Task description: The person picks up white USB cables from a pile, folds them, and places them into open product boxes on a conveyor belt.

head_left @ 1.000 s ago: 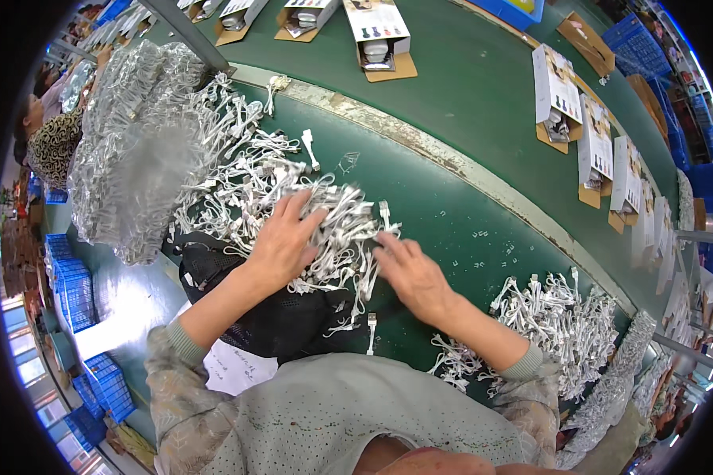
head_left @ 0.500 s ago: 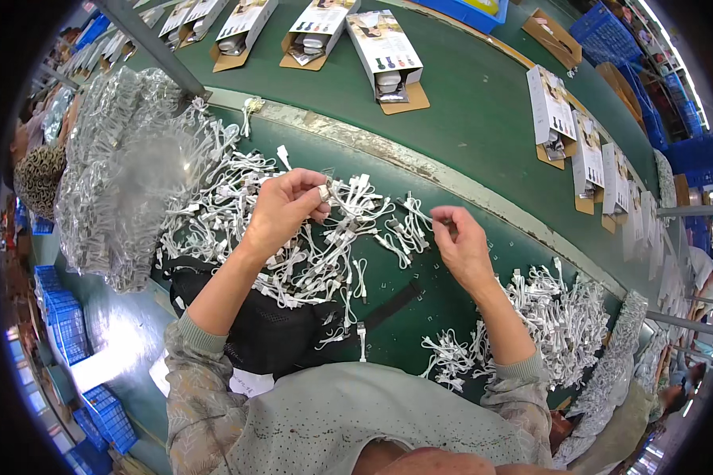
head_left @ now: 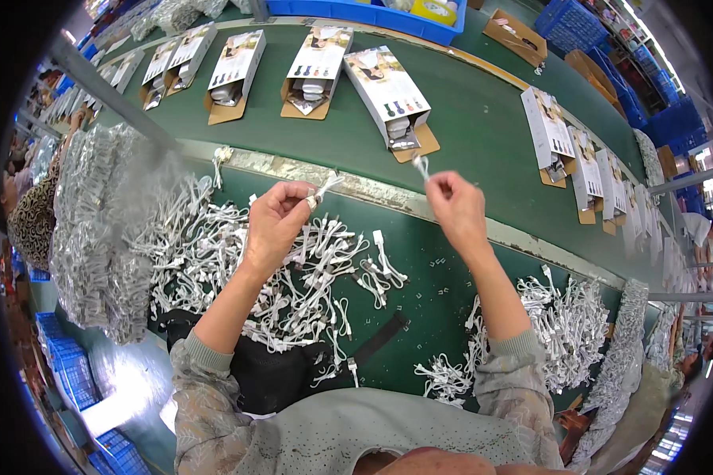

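My left hand (head_left: 276, 226) is closed in a pinch on a short white charging cable (head_left: 327, 187), above the near edge of the green belt. To its right my right hand (head_left: 459, 207) pinches another small white cable (head_left: 421, 167), slightly blurred. That cable's end is just below the open flap of a white printed box (head_left: 389, 89), where white parts and a silvery bag show. Beneath my left hand spreads a loose heap of white cables (head_left: 313, 273). A second, denser pile of cables (head_left: 566, 328) lies by my right forearm.
More open boxes (head_left: 318, 63) stand along the belt (head_left: 467, 119). Clear plastic bags of cables (head_left: 95, 229) are heaped at the left. A black mesh bag (head_left: 269, 378) with a strap lies before me. Beyond the belt sits a blue bin (head_left: 356, 14). Tiny clear bits dot the table.
My view has shifted, so the belt and boxes appear lower. My right hand has moved away from the cables toward the open box with a white cable. My left hand still holds its cable.
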Demonstrator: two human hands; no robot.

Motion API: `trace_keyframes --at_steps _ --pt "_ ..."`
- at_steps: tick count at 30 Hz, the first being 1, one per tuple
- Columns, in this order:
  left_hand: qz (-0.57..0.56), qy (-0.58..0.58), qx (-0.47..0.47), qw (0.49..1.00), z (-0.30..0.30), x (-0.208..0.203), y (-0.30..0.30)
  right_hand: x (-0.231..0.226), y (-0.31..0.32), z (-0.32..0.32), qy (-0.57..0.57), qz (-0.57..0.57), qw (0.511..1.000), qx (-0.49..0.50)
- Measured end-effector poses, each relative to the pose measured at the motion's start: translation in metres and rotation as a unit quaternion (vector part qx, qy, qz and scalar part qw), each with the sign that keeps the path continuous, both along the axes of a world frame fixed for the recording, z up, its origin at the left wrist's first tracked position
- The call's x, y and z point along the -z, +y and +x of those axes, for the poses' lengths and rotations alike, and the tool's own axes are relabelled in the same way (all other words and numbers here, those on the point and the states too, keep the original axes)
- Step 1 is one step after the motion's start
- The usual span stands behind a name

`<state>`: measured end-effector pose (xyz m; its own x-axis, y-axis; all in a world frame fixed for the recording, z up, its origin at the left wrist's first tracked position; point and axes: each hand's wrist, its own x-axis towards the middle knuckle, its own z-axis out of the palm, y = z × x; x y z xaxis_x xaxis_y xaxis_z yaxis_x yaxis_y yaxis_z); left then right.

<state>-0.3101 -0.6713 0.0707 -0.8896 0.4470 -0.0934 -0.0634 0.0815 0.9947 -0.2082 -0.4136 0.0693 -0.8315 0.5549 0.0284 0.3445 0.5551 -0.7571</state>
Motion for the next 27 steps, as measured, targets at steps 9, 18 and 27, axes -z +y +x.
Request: trace_keyframes --at_steps 9,18,27 --pt "0.021 0.062 -0.02 0.998 -0.029 0.01 0.031 0.054 0.053 -0.065 0.003 0.137 0.986 0.099" --pt "0.002 0.052 -0.005 0.999 -0.028 0.022 0.038 0.069 0.109 -0.077 0.06 0.176 0.962 0.2" --pt "0.004 0.073 -0.002 0.997 -0.034 0.025 0.049 -0.019 -0.005 0.007 -0.102 0.068 0.992 -0.01"
